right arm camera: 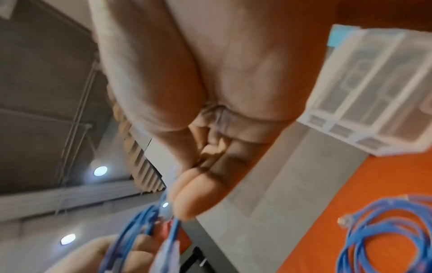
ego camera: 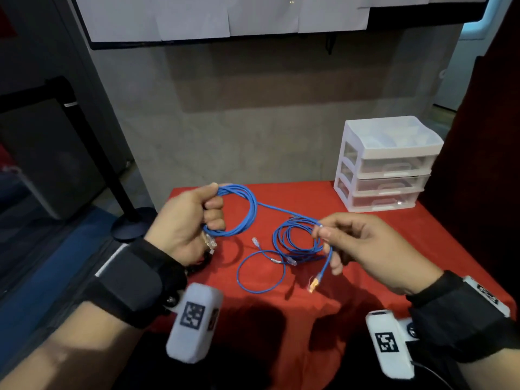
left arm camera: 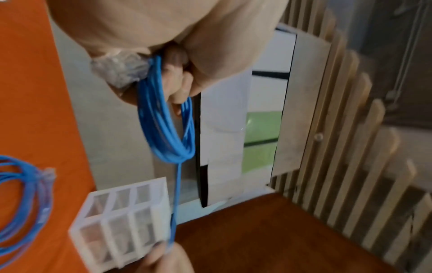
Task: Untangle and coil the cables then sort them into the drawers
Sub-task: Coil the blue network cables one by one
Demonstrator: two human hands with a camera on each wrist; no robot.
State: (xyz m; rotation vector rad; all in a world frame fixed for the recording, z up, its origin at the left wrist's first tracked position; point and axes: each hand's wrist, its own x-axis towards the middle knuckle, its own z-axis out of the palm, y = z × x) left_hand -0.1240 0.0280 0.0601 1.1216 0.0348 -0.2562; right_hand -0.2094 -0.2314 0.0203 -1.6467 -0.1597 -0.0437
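My left hand point(ego camera: 209, 213) grips a coiled blue network cable point(ego camera: 244, 212) above the left side of the red table point(ego camera: 365, 249). In the left wrist view the coil point(left arm camera: 163, 120) hangs from my curled fingers point(left arm camera: 180, 83). A straight run of this cable leads to my right hand point(ego camera: 323, 235), which pinches it near its free end. The end hangs down with its plug point(ego camera: 314, 285) just above the cloth. In the right wrist view the pinching fingertips point(right arm camera: 194, 195) sit over the blue strands point(right arm camera: 170, 232). A second blue cable point(ego camera: 298, 243) lies loosely coiled on the table between my hands.
A white three-drawer unit point(ego camera: 385, 164) with its drawers pushed in stands at the table's back right corner. A thinner blue loop point(ego camera: 261, 273) lies in front of the second cable. A black stand base point(ego camera: 135, 223) sits on the floor left of the table.
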